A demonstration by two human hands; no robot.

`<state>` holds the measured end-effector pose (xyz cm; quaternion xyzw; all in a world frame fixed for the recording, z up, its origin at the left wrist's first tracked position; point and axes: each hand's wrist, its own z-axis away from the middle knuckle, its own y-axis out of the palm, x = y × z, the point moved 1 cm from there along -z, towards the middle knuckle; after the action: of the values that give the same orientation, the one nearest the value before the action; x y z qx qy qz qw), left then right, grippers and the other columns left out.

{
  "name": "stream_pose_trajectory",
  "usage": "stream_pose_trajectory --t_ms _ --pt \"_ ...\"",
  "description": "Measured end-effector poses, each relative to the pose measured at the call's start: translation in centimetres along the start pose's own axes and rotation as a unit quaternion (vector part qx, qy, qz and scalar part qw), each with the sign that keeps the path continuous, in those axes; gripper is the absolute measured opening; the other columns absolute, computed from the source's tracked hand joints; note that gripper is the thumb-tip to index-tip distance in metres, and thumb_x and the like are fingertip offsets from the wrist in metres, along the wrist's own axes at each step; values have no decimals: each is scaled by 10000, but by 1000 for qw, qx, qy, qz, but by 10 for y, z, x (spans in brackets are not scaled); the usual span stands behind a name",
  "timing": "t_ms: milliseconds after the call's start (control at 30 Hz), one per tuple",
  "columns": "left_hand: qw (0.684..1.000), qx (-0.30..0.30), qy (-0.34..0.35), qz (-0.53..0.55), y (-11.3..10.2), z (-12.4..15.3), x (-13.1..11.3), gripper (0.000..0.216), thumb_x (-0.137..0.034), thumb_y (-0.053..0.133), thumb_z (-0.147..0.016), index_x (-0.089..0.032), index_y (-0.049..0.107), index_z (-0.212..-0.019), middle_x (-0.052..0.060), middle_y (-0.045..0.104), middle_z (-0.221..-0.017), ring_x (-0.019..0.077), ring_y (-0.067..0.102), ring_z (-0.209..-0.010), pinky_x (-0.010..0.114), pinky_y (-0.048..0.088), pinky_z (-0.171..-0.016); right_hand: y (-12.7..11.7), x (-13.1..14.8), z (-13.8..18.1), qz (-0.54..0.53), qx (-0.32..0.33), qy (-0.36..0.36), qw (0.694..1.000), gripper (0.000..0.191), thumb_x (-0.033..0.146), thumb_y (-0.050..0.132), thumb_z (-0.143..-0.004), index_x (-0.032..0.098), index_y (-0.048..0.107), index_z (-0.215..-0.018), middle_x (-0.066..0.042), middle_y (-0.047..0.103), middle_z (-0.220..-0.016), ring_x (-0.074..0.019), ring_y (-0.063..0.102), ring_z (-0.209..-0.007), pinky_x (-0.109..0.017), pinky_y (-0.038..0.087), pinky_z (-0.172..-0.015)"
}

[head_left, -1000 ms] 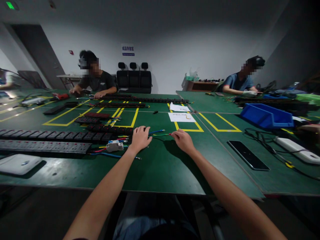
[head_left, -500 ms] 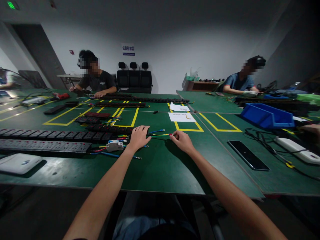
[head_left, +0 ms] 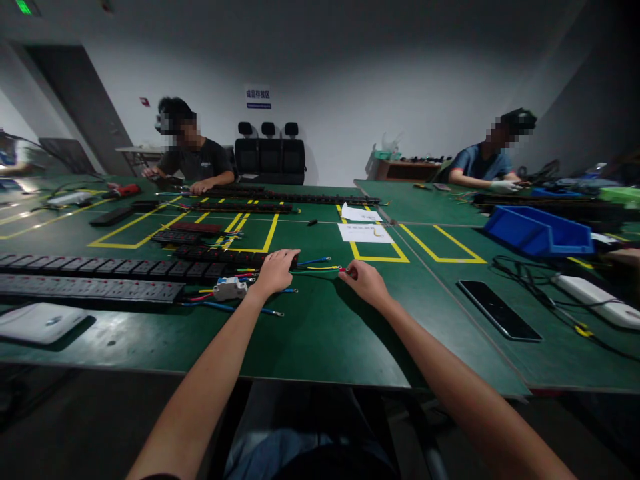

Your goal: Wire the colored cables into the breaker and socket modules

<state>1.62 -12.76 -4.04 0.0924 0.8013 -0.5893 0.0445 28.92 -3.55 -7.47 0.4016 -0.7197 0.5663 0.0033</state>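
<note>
My left hand (head_left: pixel 276 272) is closed over the right end of a black power strip (head_left: pixel 225 256), whose dark end shows at my fingertips. Several wires come out from under it, among them a blue wire (head_left: pixel 313 261) tipped with a metal lug. My right hand (head_left: pixel 369 283) pinches the tip of a green wire (head_left: pixel 320 271), which runs fairly straight between both hands. A spot of red shows at the pinch; fingers hide the rest. Close to my left wrist lies a grey-white breaker block (head_left: pixel 230 289) wired to a longer strip (head_left: pixel 90 289).
Nearby on the green table (head_left: pixel 320 347) lie a phone (head_left: pixel 499 310), a white case (head_left: pixel 43 323), paper sheets (head_left: pixel 365 233) and a blue bin (head_left: pixel 537 232). Black cables and a white adapter (head_left: pixel 597 301) are at right. Two co-workers (head_left: pixel 207 163) (head_left: pixel 483 163) sit across the table.
My left hand's fingers have shifted slightly on the strip, and its dark end now shows beside them. My right hand keeps its pinch in nearly the same place.
</note>
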Motion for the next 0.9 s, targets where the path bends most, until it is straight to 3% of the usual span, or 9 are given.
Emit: stream_pose_trajectory --t_ms 200,600,900 --pt "1000 -12 -4 -7 -2 1 0 692 -95 570 -825 -169 505 -1510 120 597 -1485 301 533 -1385 484 422 -1178 -4 3 1 27 -4 -9 1000 332 521 586 -979 237 579 -806 -11 657 -809 -167 563 -713 -269 304 -586" --pt "1000 -28 -1 -15 -1 3 0 580 -118 585 -860 -232 586 -1428 75 633 -1454 282 553 -1368 479 441 -1137 -8 8 3 85 13 -2 996 421 528 503 -1034 231 635 -766 -29 708 -833 -172 592 -737 -268 250 -575" --pt "999 -29 -16 4 -1 0 5 560 -152 700 -839 -240 620 -1386 70 661 -1420 284 586 -1332 461 440 -1151 -9 9 4 87 25 6 996 443 549 499 -1015 232 639 -738 -38 695 -774 -174 572 -684 -275 251 -570"
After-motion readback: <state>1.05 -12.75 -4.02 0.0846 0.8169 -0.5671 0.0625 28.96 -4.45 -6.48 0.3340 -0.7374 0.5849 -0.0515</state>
